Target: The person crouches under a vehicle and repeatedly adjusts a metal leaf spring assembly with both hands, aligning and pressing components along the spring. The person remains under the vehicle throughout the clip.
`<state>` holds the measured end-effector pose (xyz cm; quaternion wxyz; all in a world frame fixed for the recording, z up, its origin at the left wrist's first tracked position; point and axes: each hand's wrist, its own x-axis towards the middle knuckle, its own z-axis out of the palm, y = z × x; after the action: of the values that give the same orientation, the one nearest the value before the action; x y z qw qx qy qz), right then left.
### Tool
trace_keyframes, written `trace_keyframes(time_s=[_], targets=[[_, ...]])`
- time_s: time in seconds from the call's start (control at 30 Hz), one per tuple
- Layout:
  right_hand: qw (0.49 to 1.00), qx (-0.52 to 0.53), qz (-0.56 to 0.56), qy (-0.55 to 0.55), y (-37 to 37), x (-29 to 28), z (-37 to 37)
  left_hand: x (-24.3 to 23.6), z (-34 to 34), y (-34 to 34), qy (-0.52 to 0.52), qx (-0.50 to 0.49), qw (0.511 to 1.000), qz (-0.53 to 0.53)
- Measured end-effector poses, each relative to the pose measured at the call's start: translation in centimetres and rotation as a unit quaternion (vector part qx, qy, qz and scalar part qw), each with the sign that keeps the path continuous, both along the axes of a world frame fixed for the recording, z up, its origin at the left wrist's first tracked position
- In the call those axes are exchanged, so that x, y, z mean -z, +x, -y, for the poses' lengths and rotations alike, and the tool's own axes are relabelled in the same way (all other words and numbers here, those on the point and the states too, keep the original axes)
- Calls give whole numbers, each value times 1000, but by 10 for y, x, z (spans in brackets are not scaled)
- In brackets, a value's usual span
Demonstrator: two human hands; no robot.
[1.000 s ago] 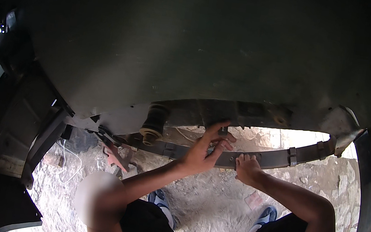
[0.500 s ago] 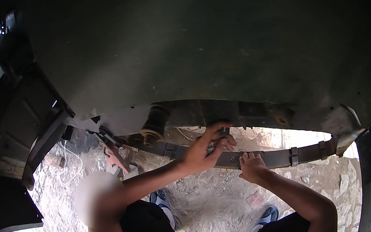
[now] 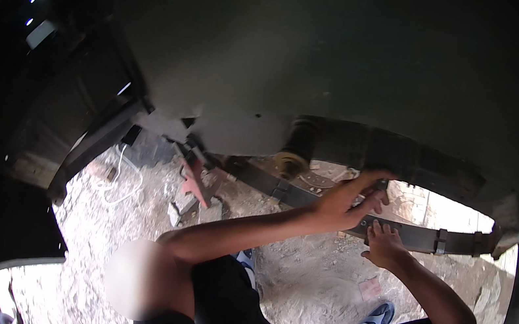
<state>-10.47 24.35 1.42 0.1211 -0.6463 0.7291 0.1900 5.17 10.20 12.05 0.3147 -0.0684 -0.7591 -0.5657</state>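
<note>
A dark leaf spring (image 3: 418,238) curves across beneath the vehicle, with clips around its leaves. Just above it, my left hand (image 3: 340,203) is closed, thumb and fingers bent round a small dark metal piece (image 3: 381,186) whose exact kind I cannot make out. My right hand (image 3: 385,246) lies against the near side of the spring, fingers spread over its top, beside a small round hole or bolt head. Left of my hands, a cylindrical bump stop (image 3: 293,157) hangs from the dark frame rail (image 3: 374,148).
A large dark body panel (image 3: 253,62) hangs low over both arms. On the dusty ground (image 3: 296,280) lie a reddish metal piece (image 3: 195,183), a white cord (image 3: 130,187) and a flat reddish fragment (image 3: 369,287). A pointed bracket (image 3: 518,231) meets the spring's right end.
The view has turned and tilted, so the spring and both hands appear farther right. Relative to the spring, the hands keep nearly the same places; the left still grips the small piece.
</note>
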Motion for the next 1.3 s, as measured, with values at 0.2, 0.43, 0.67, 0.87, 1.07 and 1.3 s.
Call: trace_keyframes(time_s=[0.2,0.43,0.67,0.87,1.07,1.3], targets=[[1000,-6,-16,9,10,3,0,-1,0,1,-25,-8,1000,12],[999,-13,-1,-32,-2,10,2,0,1,-1,-21,-5,1000,2],[998,-22,-50,10,-1,22,8,2,0,-4,-28,14,999,-4],[997,-15,-67,41,16,27,9,0,-2,0,-23,1,1000,21],[998,-24,-57,20,12,5,8,-2,-1,3,-14,6,999,28],[996,-24,-76,41,13,12,9,-1,-6,0,13,12,1000,24]])
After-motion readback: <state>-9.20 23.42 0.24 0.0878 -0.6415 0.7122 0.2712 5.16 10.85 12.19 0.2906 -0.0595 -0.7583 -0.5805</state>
